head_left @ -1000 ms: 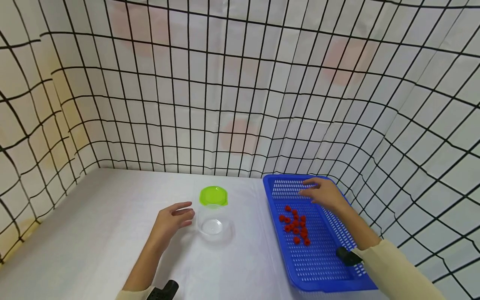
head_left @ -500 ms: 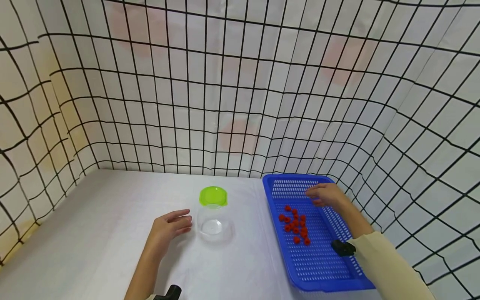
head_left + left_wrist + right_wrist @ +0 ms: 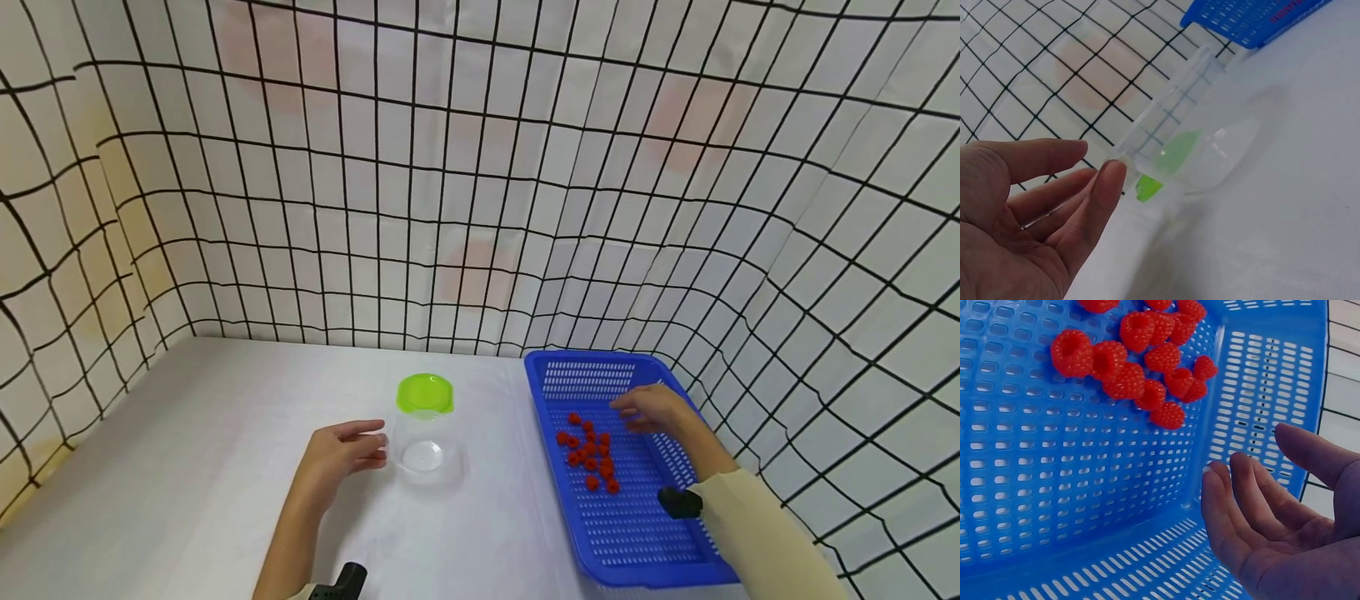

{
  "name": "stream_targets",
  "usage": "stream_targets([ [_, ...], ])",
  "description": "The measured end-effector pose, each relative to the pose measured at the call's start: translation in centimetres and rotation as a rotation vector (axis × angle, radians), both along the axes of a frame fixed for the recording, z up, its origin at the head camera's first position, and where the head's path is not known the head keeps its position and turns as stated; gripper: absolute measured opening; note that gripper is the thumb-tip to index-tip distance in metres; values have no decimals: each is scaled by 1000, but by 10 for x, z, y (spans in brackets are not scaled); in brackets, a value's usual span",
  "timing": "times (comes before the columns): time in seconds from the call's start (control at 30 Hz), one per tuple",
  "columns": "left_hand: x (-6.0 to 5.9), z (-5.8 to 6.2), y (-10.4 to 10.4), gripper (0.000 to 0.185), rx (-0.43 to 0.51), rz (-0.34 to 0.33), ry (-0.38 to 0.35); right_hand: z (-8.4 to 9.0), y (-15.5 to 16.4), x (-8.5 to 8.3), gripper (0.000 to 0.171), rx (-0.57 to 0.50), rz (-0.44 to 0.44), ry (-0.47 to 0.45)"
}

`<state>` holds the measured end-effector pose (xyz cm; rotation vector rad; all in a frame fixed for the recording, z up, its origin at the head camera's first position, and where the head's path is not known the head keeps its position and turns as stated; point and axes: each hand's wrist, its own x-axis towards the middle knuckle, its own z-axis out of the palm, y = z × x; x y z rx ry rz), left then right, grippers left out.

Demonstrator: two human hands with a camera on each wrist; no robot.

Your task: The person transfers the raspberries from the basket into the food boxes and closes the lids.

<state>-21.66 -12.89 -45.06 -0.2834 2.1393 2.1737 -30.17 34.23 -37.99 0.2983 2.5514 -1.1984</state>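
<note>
Right hand (image 3: 651, 410) has drawn back over blue basket (image 3: 645, 546) toward raspberries (image 3: 588, 450), fingers relaxed, empty; left hand (image 3: 341, 450) relaxed beside clear jar (image 3: 424, 437).

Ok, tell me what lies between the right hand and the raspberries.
Only bare blue basket floor separates the right hand from the raspberries, clearest in the right wrist view.

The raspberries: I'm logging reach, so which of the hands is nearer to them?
Right. The right hand hovers open inside the blue basket, just beside the raspberries. The left hand is outside the basket, by the clear jar.
</note>
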Motion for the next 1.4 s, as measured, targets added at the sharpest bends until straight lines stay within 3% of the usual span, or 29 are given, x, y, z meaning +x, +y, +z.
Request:
stream_targets([
  [0.57, 0, -3, 4, 38, -16, 10, 1, -16, 4, -6, 42, -43, -74, -69],
  [0.97, 0, -1, 8, 38, 4, 15, 3, -33, 12, -6, 37, -130, -82, -153],
  [1.4, -2, -6, 4, 38, -4, 15, 1, -52, 22, -11, 35, -251, -133, -186],
])
